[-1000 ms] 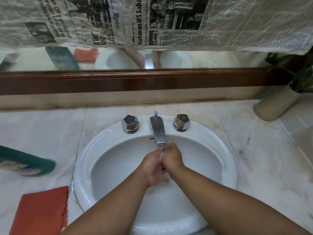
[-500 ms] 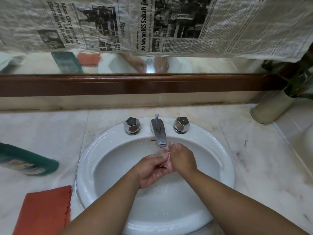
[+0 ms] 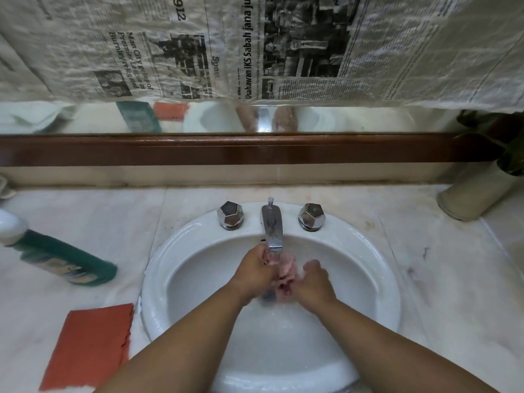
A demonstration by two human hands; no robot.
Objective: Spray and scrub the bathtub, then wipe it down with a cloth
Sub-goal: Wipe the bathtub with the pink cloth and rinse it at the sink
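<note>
1. Marble counter (image 3: 439, 279) filled the head view, with a white sink (image 3: 158, 268) set into it. Newspaper (image 3: 283, 46) hung over the mirror (image 3: 85, 117) above a brown wooden frame (image 3: 255, 150).
2. Under the faucet (image 3: 272, 225), the left hand (image 3: 255, 273) and the right hand (image 3: 314, 282) touched each other in running water. Neither held any object that I could see. Water and blur hid the fingers, so I cannot tell whether they were curled or straight.
3. No bathtub was in view. The orange cloth (image 3: 90, 344) lay flat on the counter just left of the sink rim, well apart from the hands. The green bottle (image 3: 62, 259) lay on its side farther back on the left, its white cap pointing outward.
4. This looked like hand washing, so I judged the task's progress unreadable from here.
5. Water bouncing off the hands could clear the rim and soak the cloth beside it. Wet palms could also let the bottle slip when it was picked up. Because it lay on its side, it could roll if nudged.
6. The spout sat right over the knuckles, with the left knob (image 3: 230, 215) and the right knob (image 3: 311, 216) flanking it. A straight lift risked knocking the spout.
7. Open room lay toward the person and leftward over the rim. To the right, bare counter ran to a pale pot (image 3: 476, 197) in the back corner.
</note>
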